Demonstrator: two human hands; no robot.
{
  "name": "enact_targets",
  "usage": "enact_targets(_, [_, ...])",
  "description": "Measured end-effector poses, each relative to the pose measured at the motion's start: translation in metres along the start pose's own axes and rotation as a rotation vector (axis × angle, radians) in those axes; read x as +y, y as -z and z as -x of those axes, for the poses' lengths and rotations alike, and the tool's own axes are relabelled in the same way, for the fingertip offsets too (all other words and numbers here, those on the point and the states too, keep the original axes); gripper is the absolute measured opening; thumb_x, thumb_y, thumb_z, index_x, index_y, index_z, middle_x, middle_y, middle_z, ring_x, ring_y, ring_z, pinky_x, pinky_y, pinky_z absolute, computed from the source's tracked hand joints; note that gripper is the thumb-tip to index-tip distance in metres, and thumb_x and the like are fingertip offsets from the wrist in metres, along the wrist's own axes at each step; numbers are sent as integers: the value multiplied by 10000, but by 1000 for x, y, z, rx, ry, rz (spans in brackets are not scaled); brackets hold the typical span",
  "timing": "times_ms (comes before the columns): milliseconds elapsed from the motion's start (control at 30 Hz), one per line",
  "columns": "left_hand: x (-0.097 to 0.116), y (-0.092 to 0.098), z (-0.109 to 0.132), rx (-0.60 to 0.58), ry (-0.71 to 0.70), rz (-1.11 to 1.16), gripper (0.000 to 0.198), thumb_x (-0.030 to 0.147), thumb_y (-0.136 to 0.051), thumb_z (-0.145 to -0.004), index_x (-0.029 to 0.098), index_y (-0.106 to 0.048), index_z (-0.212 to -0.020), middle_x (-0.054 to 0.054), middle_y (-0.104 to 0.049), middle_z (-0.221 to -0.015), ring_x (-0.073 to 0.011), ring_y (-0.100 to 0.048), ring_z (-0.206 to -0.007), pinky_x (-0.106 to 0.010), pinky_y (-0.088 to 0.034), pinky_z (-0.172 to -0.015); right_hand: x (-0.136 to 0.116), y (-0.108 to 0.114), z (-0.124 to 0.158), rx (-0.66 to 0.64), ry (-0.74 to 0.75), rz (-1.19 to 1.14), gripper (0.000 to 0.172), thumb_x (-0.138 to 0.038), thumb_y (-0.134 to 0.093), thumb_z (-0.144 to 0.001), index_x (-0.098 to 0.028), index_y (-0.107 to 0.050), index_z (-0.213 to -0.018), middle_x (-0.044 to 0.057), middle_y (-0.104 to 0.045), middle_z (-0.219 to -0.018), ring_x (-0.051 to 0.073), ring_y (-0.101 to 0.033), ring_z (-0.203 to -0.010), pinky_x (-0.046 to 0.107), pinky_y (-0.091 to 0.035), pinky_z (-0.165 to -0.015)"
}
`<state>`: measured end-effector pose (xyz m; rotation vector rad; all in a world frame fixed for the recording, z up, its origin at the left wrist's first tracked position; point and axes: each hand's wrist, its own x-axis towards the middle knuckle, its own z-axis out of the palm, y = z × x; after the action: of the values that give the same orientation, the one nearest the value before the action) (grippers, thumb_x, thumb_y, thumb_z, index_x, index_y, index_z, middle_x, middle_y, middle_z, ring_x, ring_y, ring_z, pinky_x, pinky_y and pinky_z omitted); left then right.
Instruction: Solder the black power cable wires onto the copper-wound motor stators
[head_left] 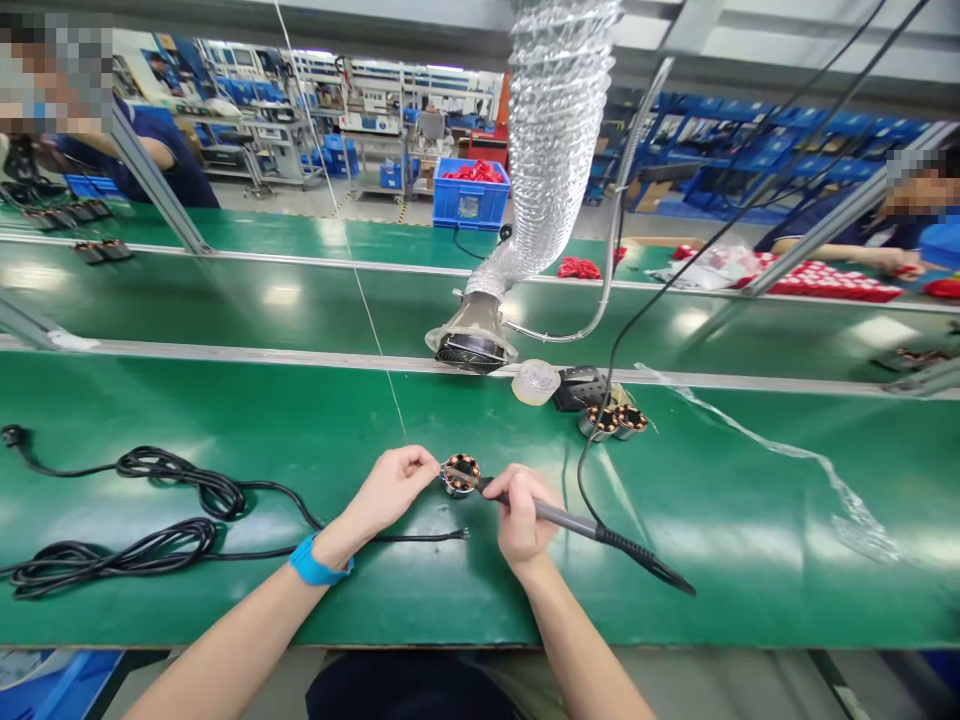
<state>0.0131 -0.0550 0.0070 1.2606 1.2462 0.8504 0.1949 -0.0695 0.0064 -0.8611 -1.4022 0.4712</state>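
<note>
My right hand (525, 515) is closed round the grey handle of a soldering iron (574, 520), its tip pointing left over a motor stator (460, 476). That stator is a round metal ring with copper windings and stands on the green bench. My left hand (390, 488) pinches at the stator's left edge. A thin solder wire (367, 310) hangs from above and runs down into these fingers; its end is hidden. Just below, the stripped end of a black power cord (431, 538) lies between my hands.
Two coiled black cords (180, 470) lie at left. Behind the stator are a fume extraction nozzle (480, 325), a round translucent tub (535, 382), a black holder (581, 388) and two more stators (600, 422). The iron's cable hangs at right. Co-workers sit across the line.
</note>
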Motion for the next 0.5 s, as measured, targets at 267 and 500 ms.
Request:
enact_targets(267, [-1,0,0,11,-22,8,377,511,-619,-815,141,-592,-748,38,-440,-607,-82,-306,-523,-213,-226,-490,1,-1,2,5,-135,42,482,-327,-409,-981,-198,-634,-574,-10,-513,-483,134,-504,-455,294,-394,-511])
enact_targets(500, [-7,0,0,-5,-32,35,358,486,-615,-840,135,-590,-770,51,-403,-594,-77,-297,-522,-203,-215,-487,14,1,9,136,-244,-39,507,-389,-409,-985,-194,-659,-589,-12,-484,-476,126,-443,-413,296,-359,-483])
